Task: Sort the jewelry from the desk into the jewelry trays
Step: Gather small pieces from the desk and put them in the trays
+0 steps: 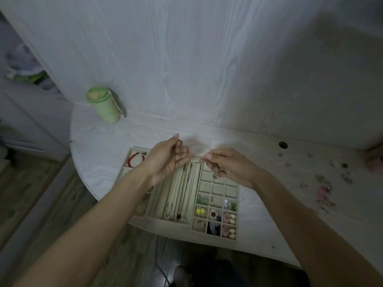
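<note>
Pinching a thin chain (195,161) taut between the left hand (165,162) and right hand (228,168) just above the long-slot tray (157,204) on the worktop (107,141), the person handles something light, limp and tangle-prone, probably best held by its ends.

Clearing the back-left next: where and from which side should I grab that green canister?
Take the green canister around its upper body, just under the lid, coming from the front right. It stands upright near the desk's back-left edge with the wall close behind, and a cord hangs down its right side, so a front approach with fingers wrapping the round wall looks safest.
</note>
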Motion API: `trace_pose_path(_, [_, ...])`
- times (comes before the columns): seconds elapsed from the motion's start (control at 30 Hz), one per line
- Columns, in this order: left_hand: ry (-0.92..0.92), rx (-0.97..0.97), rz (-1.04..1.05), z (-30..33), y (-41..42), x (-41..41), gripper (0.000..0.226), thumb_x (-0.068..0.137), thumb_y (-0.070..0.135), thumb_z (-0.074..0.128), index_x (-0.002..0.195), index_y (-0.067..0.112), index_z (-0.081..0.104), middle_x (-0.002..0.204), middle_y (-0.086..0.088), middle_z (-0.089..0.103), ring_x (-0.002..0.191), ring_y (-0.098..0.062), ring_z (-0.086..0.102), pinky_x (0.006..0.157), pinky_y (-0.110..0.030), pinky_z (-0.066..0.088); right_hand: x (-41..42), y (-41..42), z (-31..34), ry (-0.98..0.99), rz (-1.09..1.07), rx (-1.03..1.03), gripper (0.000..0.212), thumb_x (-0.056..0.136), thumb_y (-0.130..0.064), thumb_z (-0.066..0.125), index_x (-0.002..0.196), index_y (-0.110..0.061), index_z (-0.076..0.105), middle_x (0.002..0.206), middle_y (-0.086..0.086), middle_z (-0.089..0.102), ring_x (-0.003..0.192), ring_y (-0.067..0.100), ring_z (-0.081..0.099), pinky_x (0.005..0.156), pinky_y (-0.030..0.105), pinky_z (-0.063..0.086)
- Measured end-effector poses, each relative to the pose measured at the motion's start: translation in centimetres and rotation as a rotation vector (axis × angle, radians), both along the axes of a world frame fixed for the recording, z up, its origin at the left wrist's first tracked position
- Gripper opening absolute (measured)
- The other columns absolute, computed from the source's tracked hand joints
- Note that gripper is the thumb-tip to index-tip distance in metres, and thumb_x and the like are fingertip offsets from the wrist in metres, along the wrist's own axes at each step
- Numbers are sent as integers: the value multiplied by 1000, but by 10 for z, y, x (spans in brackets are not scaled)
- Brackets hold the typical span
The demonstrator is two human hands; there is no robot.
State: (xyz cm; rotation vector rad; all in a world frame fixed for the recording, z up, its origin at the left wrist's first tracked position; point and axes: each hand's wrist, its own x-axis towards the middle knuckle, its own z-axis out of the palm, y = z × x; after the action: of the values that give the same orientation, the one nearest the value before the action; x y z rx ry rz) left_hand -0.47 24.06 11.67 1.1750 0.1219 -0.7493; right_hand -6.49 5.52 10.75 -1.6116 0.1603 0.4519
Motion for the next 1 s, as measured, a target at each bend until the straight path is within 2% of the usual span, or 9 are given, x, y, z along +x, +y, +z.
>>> trace_pose_path(0.13, [28, -129, 174, -1, 13, 6, 34, 100, 35, 38, 71, 20, 44, 54, 6, 50, 57, -8, 55, 65, -21, 52, 4, 9, -1, -7, 98, -127, 16, 93, -17, 58, 89, -8, 71, 61, -4, 48, 55, 6, 42, 52, 19, 34])
trace_pose_path(0.27, [-19, -118, 289, -2, 29, 10, 31, 100, 33, 41, 72, 19, 45, 54, 8, 45, 50, -5, 44, 68, -23, 47, 9, 11, -13, 48, 81, -185, 20, 92, -15, 60, 90, 1, 71, 60, -1, 53, 52, 10, 45, 55, 24, 39])
trace_pose_path(0.43, [-123, 66, 248, -13, 49, 7, 24, 97, 30, 49, 76, 19, 52, 62, 8, 46, 48, -3, 40, 61, -19, 45, 17, 15, -36, 66, -54, -255, 17, 87, -10, 66, 91, 6, 70, 64, 5, 59, 51, 7, 54, 66, 27, 48])
trace_pose_path(0.53, [-131, 67, 269, -17, 55, 5, 17, 97, 17, 50, 84, 13, 60, 72, 3, 54, 48, -2, 43, 51, -16, 44, 22, 22, -46, 102, -134, -219, 19, 89, 1, 60, 103, 13, 65, 70, 11, 61, 47, 4, 58, 53, 14, 47])
trace_pose_path(0.6, [-152, 91, 248, -19, 59, 3, 16, 97, 11, 49, 93, 11, 64, 75, 3, 61, 51, -4, 47, 50, -16, 44, 26, 30, -53, 102, -84, -275, 19, 92, -2, 58, 106, 8, 65, 74, 9, 68, 48, 0, 61, 53, 12, 49])
trace_pose_path(0.67, [-190, 134, 212, -22, 63, 1, 17, 96, 8, 48, 96, 12, 65, 76, 2, 65, 54, -6, 50, 54, -19, 45, 31, 43, -60, 108, -32, -301, 13, 94, -4, 55, 97, 4, 65, 65, 1, 69, 48, -1, 62, 54, 16, 49])
trace_pose_path(0.8, [-258, 200, 152, -27, 70, -4, 18, 96, 4, 47, 96, 12, 63, 78, -2, 66, 55, -9, 52, 51, -18, 45, 36, 77, -74, 26, 4, -362, 21, 94, 1, 53, 74, -7, 54, 86, 22, 68, 48, -3, 61, 46, 10, 43])
trace_pose_path(0.9, [-291, 244, 126, -30, 77, -6, 19, 96, 4, 47, 95, 13, 63, 80, -3, 65, 57, -11, 54, 54, -19, 48, 39, 100, -90, -84, 129, -469, 6, 86, -5, 67, 82, -2, 70, 84, 8, 69, 63, 1, 58, 61, 13, 45])
trace_pose_path(1.0, [-292, 281, 101, -33, 83, -8, 17, 97, 4, 46, 97, 12, 62, 81, -4, 66, 55, -7, 58, 58, -19, 53, 37, 118, -101, -114, 259, -524, 10, 84, -8, 70, 89, -1, 74, 87, 6, 70, 67, -2, 54, 60, 4, 39])
